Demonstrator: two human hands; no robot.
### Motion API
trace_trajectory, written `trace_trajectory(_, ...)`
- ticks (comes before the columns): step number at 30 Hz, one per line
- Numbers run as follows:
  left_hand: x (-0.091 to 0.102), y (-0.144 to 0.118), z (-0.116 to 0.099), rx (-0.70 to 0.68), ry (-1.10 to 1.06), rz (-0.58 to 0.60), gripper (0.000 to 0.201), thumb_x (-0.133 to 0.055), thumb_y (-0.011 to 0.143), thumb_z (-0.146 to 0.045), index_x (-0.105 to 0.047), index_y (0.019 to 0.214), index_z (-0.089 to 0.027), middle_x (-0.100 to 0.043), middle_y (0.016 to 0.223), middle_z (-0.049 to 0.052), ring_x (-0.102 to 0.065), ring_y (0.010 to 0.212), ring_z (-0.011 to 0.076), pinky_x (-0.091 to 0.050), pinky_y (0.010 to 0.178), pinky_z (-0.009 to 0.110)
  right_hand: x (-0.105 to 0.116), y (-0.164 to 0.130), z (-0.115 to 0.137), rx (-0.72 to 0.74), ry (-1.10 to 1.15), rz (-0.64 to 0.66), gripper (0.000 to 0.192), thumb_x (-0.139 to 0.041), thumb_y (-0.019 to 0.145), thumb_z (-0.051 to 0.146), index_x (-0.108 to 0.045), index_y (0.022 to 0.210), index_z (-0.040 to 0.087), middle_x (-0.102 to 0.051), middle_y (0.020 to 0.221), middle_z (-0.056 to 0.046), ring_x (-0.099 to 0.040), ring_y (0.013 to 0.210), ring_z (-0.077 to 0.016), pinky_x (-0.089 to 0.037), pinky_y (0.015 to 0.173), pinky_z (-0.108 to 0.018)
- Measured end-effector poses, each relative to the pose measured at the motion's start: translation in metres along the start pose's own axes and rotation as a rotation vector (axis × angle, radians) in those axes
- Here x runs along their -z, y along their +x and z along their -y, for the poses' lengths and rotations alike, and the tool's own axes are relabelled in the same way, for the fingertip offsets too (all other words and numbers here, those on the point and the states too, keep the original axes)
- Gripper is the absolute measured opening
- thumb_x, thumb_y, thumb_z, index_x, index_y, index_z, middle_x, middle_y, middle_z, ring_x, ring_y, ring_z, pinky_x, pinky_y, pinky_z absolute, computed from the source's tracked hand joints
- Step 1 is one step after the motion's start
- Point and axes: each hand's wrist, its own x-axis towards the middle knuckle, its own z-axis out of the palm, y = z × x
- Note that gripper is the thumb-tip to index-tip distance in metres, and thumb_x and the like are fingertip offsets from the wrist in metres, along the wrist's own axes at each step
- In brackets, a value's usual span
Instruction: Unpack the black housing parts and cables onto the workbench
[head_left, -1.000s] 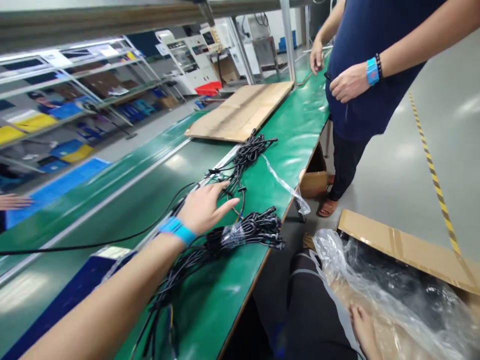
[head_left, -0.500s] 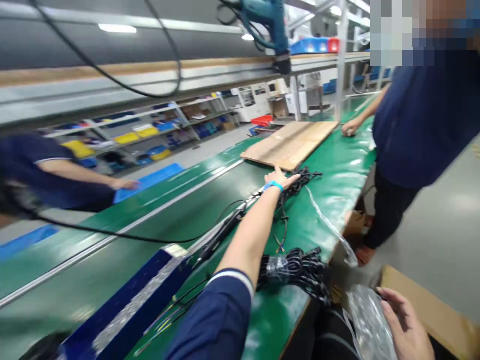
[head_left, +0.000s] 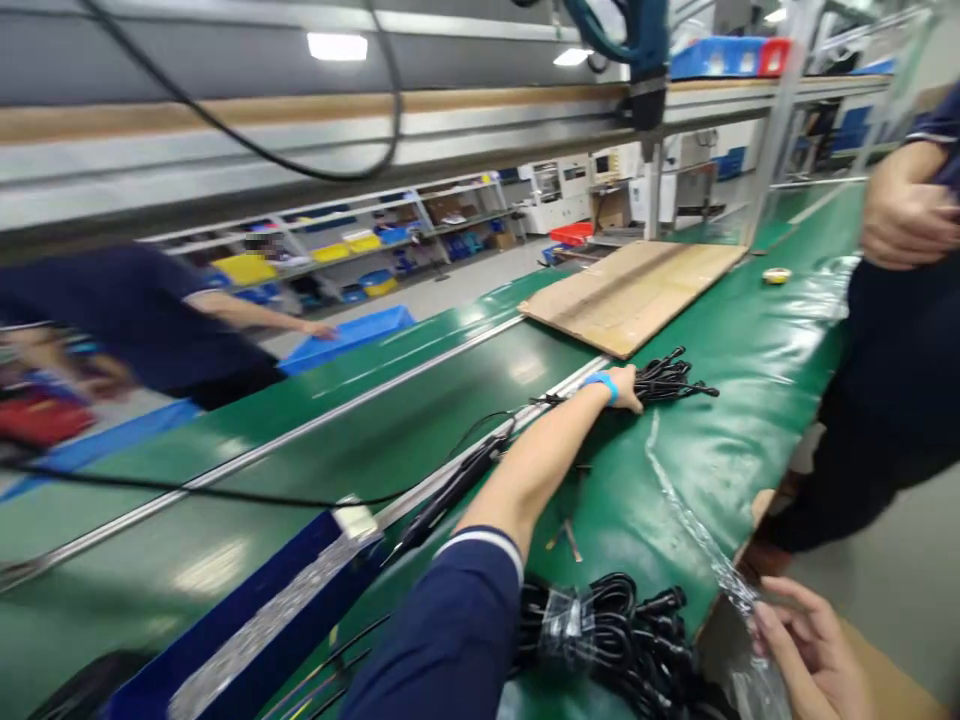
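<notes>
My left hand [head_left: 624, 388], with a blue band at the wrist, reaches far across the bench and is closed around a bundle of black cables [head_left: 667, 378]. Low on the right, my right hand [head_left: 814, 650] pinches a twisted strip of clear plastic film [head_left: 694, 520], which trails up over the green bench surface. Closer to me lies a second bundle of black cables [head_left: 600, 635], wrapped with clear film around its middle. Stripped coloured wire ends [head_left: 566, 540] show between the two bundles. A long dark blue tray [head_left: 255, 620] sits left of my forearm.
A wooden board [head_left: 637, 295] lies beyond my left hand, with a roll of tape [head_left: 776, 275] to its right. A power tool [head_left: 646, 70] hangs overhead. One co-worker stands at the right edge; another reaches to a blue bin [head_left: 349, 335] across the bench.
My left hand has closed on the far cable bundle. My right hand now pinches the film strip, drawn up at its near end. The view has shifted, and the right co-worker's hand has left the bench.
</notes>
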Motion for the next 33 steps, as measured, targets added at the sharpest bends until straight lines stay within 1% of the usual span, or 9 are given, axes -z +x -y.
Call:
trace_trajectory(4, 0.0, 0.031, -0.006, -0.122, 0.05, 0.054, 0.066, -0.052, 0.088, -0.039, -0.038, 0.139, 0.001, -0.05, 0.141, 0.019, -0.052, 0.125, 0.031, -0.037, 0.104, 0.037, -0.007, -0.012, 0.057, 0.032, -0.008, 0.022, 0.038, -0.064, 0.087, 0.054, -0.066, 0.104, 0.02, -0.068, 0.084, -0.006, -0.065, 0.072, -0.0174, -0.058, 0.064, -0.024)
trace_trajectory(11, 0.01, 0.059, -0.027, -0.187, 0.173, -0.007, 0.118, -0.09, 0.054, -0.023, -0.026, 0.153, -0.019, -0.033, 0.157, 0.019, -0.025, 0.146, 0.0419, -0.019, 0.119, 0.057, -0.014, 0.011, 0.15, 0.127, 0.05, 0.364, 0.032, -0.058, 0.095, 0.045, -0.069, 0.109, 0.018, -0.072, 0.096, -0.007, -0.067, 0.089, -0.0178, -0.056, 0.082, -0.03)
trace_trajectory(14, 0.029, 0.026, -0.021, -0.232, 0.225, -0.093, 0.113, -0.086, 0.064, -0.038, -0.022, 0.155, -0.02, -0.024, 0.162, 0.017, -0.019, 0.149, 0.0397, -0.018, 0.12, 0.057, -0.024, 0.059, 0.189, 0.208, 0.267, 0.417, 0.038, -0.064, 0.091, 0.047, -0.065, 0.119, 0.021, -0.07, 0.114, -0.008, -0.066, 0.101, -0.0188, -0.055, 0.087, -0.031)
trace_trajectory(18, 0.052, -0.084, -0.005, -0.241, 0.204, -0.196, 0.094, -0.059, 0.084, -0.066, -0.023, 0.154, -0.015, -0.036, 0.156, 0.019, -0.03, 0.145, 0.0363, -0.028, 0.117, 0.054, -0.022, 0.136, 0.192, 0.093, 0.723, 0.138, 0.054, -0.062, 0.086, 0.058, -0.052, 0.131, 0.03, -0.067, 0.121, -0.006, -0.068, 0.103, -0.0178, -0.058, 0.077, -0.027)
trace_trajectory(22, 0.022, -0.232, -0.007, -0.284, 0.228, -0.03, 0.114, -0.051, 0.072, -0.087, -0.017, 0.156, -0.018, -0.036, 0.156, 0.02, -0.032, 0.144, 0.0402, -0.02, 0.117, 0.064, 0.013, 0.136, 0.108, -0.034, 0.755, -0.322, 0.048, -0.074, 0.078, 0.045, -0.058, 0.119, 0.025, -0.069, 0.088, -0.001, -0.061, 0.065, -0.008, -0.049, 0.058, -0.016)
trace_trajectory(24, -0.014, -0.29, -0.015, -0.315, 0.221, 0.037, 0.125, -0.059, 0.061, -0.089, -0.017, 0.156, -0.019, -0.043, 0.152, 0.019, -0.037, 0.14, 0.044, -0.023, 0.115, 0.068, 0.036, 0.089, 0.038, -0.018, 0.65, -0.461, 0.048, -0.08, 0.07, 0.044, -0.064, 0.11, 0.022, -0.065, 0.079, 0.002, -0.056, 0.061, -0.006, -0.045, 0.056, -0.015)
trace_trajectory(26, -0.048, -0.323, -0.02, -0.258, 0.192, 0.066, 0.098, -0.063, 0.077, -0.07, -0.028, 0.152, -0.018, -0.055, 0.142, 0.016, -0.051, 0.131, 0.0374, -0.038, 0.111, 0.057, 0.057, 0.017, -0.043, -0.181, 0.497, -0.609, 0.045, -0.08, 0.063, 0.048, -0.067, 0.093, 0.018, -0.061, 0.07, 0.003, -0.052, 0.057, -0.0072, -0.042, 0.051, -0.016)
trace_trajectory(30, -0.07, -0.31, -0.014, -0.302, 0.109, 0.035, 0.052, -0.053, 0.092, -0.038, -0.045, 0.141, -0.022, -0.063, 0.13, 0.01, -0.063, 0.114, 0.0232, -0.053, 0.098, 0.034, 0.077, -0.158, -0.186, -0.56, 0.131, -0.721, 0.047, -0.067, 0.057, 0.056, -0.068, 0.084, 0.017, -0.064, 0.065, -0.003, -0.054, 0.05, -0.0153, -0.044, 0.046, -0.027)
trace_trajectory(33, -0.055, -0.259, -0.003, -0.483, 0.081, 0.027, 0.049, -0.056, 0.088, -0.044, -0.049, 0.135, -0.031, -0.065, 0.127, 0.004, -0.064, 0.111, 0.0248, -0.055, 0.096, 0.04, 0.082, -0.264, -0.235, -0.652, -0.111, -0.684, 0.046, -0.049, 0.063, 0.058, -0.066, 0.078, 0.019, -0.067, 0.069, -0.008, -0.065, 0.059, -0.025, -0.052, 0.054, -0.036)
